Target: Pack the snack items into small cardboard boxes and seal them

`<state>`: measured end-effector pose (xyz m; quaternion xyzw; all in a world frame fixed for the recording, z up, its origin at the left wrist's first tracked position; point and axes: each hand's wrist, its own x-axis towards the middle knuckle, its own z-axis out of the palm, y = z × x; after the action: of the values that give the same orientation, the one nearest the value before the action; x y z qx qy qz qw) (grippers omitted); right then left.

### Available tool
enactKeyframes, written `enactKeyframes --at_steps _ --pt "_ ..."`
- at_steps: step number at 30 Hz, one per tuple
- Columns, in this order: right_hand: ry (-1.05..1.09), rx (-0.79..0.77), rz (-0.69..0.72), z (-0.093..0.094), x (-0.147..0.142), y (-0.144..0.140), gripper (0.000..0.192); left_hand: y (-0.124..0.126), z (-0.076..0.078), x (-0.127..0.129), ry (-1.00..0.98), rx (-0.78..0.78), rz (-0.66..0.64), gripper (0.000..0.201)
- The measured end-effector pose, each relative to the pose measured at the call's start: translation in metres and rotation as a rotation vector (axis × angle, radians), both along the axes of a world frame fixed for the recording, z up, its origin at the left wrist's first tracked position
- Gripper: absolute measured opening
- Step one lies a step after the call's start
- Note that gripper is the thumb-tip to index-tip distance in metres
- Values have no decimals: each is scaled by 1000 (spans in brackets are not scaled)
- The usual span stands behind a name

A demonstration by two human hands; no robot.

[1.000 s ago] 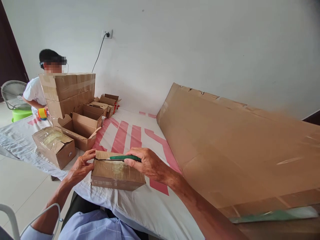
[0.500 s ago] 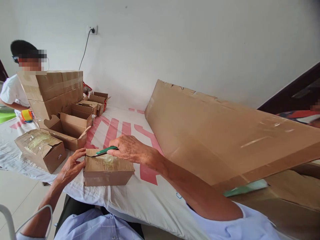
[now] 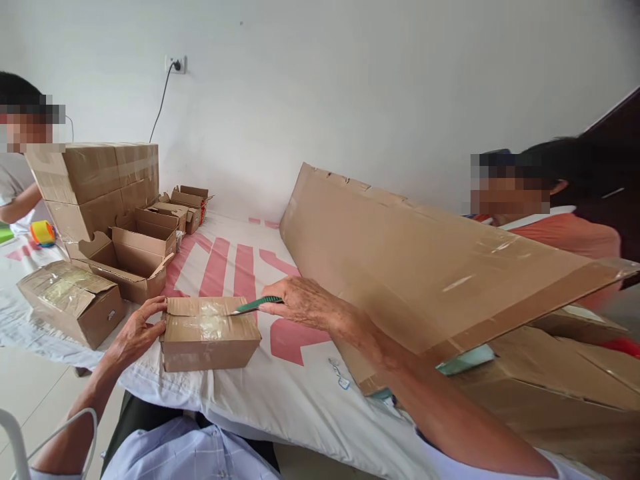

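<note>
Tape across the small cardboard box [image 3: 210, 333] looks partly slit: the right hand [image 3: 300, 303] grips a green-handled knife [image 3: 255, 305], blade at the box's top seam, while the left hand [image 3: 135, 330] presses its left end, fingers curled. Left of it, an open box [image 3: 135, 257] shows no contents; a taped box [image 3: 73, 300] stays sealed.

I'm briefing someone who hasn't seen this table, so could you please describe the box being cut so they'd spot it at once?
On the white cloth with red stripes, look to the near edge, left of the big leaning cardboard sheet. The small taped box lies between the left hand and the right hand. Unlike the open boxes behind it, it is shut, with a green-handled knife at its top.
</note>
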<state>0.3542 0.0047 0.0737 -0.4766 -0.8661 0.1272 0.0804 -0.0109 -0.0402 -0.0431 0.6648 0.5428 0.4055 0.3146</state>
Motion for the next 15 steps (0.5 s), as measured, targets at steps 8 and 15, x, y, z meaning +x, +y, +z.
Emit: enactKeyframes --at_steps 8,15 --pt "163 -56 -127 -14 52 -7 27 3 0 3 -85 -21 -97 47" --pt "466 10 -112 -20 52 -21 42 4 0 3 -212 -103 -157 75"
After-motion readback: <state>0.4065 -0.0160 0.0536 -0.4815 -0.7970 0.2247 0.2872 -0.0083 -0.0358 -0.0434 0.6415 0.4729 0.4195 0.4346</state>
